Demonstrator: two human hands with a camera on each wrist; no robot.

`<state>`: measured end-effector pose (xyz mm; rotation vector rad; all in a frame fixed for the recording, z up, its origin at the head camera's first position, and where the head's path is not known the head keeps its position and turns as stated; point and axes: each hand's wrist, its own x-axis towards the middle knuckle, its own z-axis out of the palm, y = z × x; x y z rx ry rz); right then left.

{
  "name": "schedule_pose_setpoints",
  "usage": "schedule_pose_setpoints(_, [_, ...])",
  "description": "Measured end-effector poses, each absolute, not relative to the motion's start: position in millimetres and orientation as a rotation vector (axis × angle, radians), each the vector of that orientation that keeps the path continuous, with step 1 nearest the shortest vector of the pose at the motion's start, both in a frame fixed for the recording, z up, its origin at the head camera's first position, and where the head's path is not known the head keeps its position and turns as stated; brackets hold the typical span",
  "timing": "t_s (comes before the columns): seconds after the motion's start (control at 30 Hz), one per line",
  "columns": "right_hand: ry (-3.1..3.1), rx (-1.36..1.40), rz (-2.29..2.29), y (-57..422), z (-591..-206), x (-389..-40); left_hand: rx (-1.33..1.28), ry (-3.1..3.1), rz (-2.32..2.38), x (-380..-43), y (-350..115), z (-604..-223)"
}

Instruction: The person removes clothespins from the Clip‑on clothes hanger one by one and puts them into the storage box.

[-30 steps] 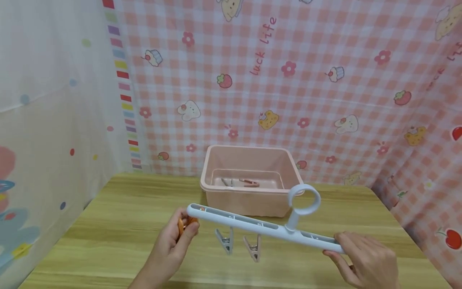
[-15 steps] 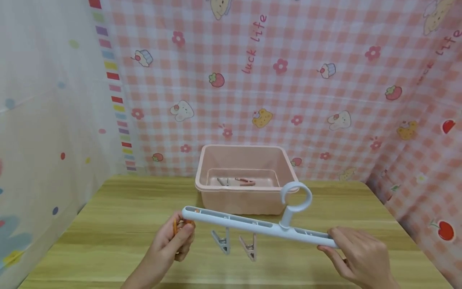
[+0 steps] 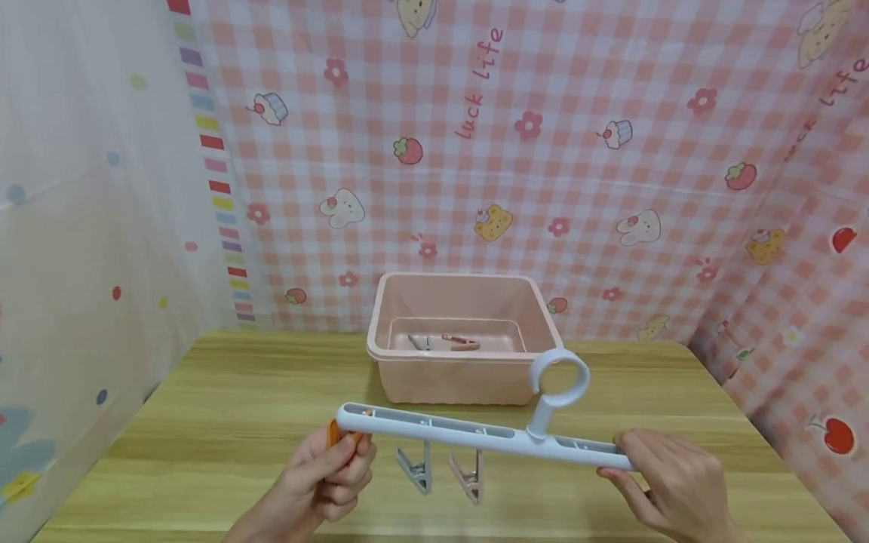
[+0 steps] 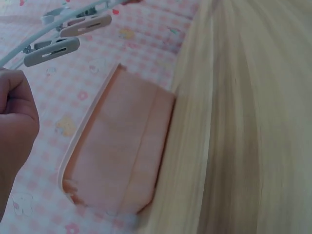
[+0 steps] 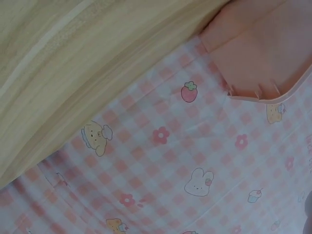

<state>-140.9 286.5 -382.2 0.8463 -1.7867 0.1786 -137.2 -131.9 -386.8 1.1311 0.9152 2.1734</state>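
Observation:
A light blue clip hanger (image 3: pixel 448 436) with a ring hook (image 3: pixel 560 377) is held up over the table in the head view. My right hand (image 3: pixel 675 479) grips its right end. At the other end, my left hand (image 3: pixel 329 475) pinches an orange clip (image 3: pixel 333 433) with fingers curled, and those fingers partly hide it. Two more clips hang from the bar between the hands, a grey-blue one (image 3: pixel 419 473) and a beige-pink one (image 3: pixel 470 480). The left wrist view catches the left hand (image 4: pixel 17 117) at its edge, beside the hanging clips (image 4: pixel 52 51).
Behind the hanger, a pink plastic bin (image 3: pixel 462 381) stands on the wood-grain table (image 3: pixel 224 422). A reddish clip (image 3: pixel 463 343) and a grey clip (image 3: pixel 419 342) lie inside it. Checked cloth (image 3: pixel 441 188) rises behind the table.
The hanger's left end has dipped, and the hanging clips have come down with it. My left fingers have folded in below the orange clip. My right hand keeps its grip.

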Motion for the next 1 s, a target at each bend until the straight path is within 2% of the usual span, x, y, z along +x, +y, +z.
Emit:
schedule_pose_setpoints(0.2, [-1.819, 0.834, 0.156, 285, -381, -141, 0.964, 1.31, 2.204, -139, -138, -387])
schedule_pose_setpoints(0.5, [-1.879, 0.797, 0.124, 288, -387, -142, 1.047, 1.901, 2.181, -140, -135, -386])
schedule_pose_setpoints(0.8, [-1.848, 0.814, 0.139, 282, -383, -142, 0.88, 2.46, 2.166, -131, -122, -387])
schedule_pose_setpoints(1.0, [-1.839, 0.811, 0.11, 284, -382, -142, 0.928, 2.734, 2.08, -131, -118, -392])
